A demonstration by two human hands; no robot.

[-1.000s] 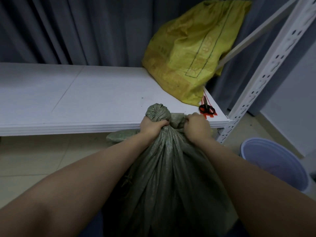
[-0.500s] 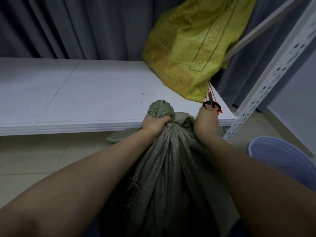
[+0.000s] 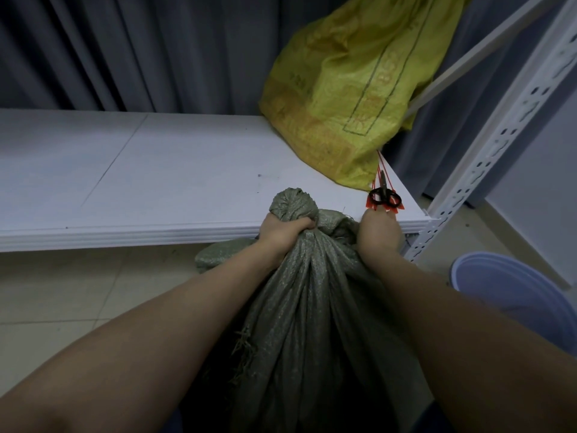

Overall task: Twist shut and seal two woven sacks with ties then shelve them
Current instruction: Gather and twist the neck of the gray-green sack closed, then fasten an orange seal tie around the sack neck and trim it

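A grey-green woven sack point(image 3: 312, 307) stands between my forearms, in front of the white shelf point(image 3: 156, 182). My left hand point(image 3: 282, 232) grips its twisted neck just below the bunched top point(image 3: 293, 203). My right hand point(image 3: 379, 231) has left the sack and reaches to the shelf's front edge, its fingertips at the ends of the red ties point(image 3: 385, 205). Whether it pinches one is hidden by the back of the hand. A yellow woven sack point(image 3: 349, 89) leans on the shelf at the back right, its mouth out of view.
Black-handled scissors point(image 3: 384, 193) lie on the red ties near the shelf's right corner. A white perforated upright point(image 3: 499, 135) rises at the right. A pale blue bucket point(image 3: 512, 295) stands on the tiled floor point(image 3: 78, 292). Grey curtains point(image 3: 140, 51) hang behind the shelf.
My right hand let go of the sack's neck and moved right and forward to the red ties at the shelf edge. My left hand kept its grip on the twisted neck.
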